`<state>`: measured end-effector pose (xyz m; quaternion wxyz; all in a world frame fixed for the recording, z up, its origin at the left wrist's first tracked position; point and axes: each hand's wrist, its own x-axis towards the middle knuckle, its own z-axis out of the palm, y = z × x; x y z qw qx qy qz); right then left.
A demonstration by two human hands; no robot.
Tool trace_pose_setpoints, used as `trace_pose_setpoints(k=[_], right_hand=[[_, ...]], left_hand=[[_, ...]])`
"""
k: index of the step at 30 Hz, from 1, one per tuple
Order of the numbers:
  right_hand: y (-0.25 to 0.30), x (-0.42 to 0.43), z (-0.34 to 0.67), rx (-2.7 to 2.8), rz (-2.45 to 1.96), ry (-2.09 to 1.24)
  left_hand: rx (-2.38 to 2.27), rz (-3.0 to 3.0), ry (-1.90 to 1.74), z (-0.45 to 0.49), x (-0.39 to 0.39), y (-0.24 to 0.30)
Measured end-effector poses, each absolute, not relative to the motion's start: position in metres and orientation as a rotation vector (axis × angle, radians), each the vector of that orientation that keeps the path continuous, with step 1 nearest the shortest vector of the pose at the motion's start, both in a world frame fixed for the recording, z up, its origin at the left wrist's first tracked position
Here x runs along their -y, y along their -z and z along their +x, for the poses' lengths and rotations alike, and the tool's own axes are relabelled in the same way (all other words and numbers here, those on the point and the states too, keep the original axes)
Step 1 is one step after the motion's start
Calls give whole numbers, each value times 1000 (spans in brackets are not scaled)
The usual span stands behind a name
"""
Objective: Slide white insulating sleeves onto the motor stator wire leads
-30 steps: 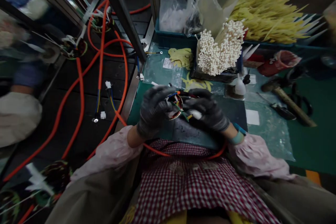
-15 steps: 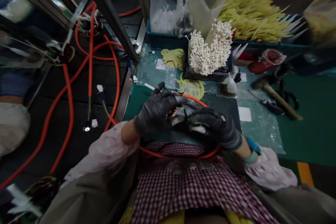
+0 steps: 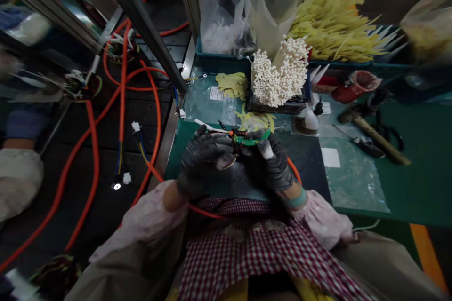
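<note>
We see a small wire bundle (image 3: 237,143) held just above the table (image 3: 399,197), toward its near edge, between the left hand (image 3: 203,162) and the right hand (image 3: 271,162), both in dark grey gloves. The grip is together on both sides: the left fingers curl around the bundle from the near left, and the right fingers close on it from the right, just under a green ring (image 3: 251,139).

We judge the thin leads the weakest point, since a sharp twist or tug could kink one or pull it loose. An orange cable (image 3: 294,168) curves past the right wrist and appears to belong to the bundle. If it caught on the pink sleeve (image 3: 319,216) or checked apron (image 3: 247,254), its drag could pull the bundle out of the gloves.

The bundle looks tightly packed, with orange, black and green leads crowded together and a thin white lead (image 3: 212,128) reaching left. The fingers hide much of its middle, so we cannot tell how it is joined.
</note>
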<state>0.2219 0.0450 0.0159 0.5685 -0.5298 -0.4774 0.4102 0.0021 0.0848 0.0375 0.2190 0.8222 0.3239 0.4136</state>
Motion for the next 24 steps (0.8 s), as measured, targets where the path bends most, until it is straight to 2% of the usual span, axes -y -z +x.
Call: trace_pose_setpoints(k=[3,8,14,18,21,24], right_hand=[[-21,-49,222,1205,-1137,-1069],[-25,-50,227,1262,-1108,-1121],[-29,-39,218,1318,-1085,-1088],[-28,-38,218,1444,-1042,-1010],[-21,-41,220,1531,-1015,-996],[-13,-42,220,1554,-1010,-976]], left_hand=[[-870,2088,-1092,-11,-109,-53],[-587,2229,-833,-16,-137,-64],[-650,2569,-1044,-12,-116,-78],[-666,2533,-1006,-9,-100,-87],[-541,2364,-828,-15,-126,-93],[-516,2235,-529,-12,-186,-93]])
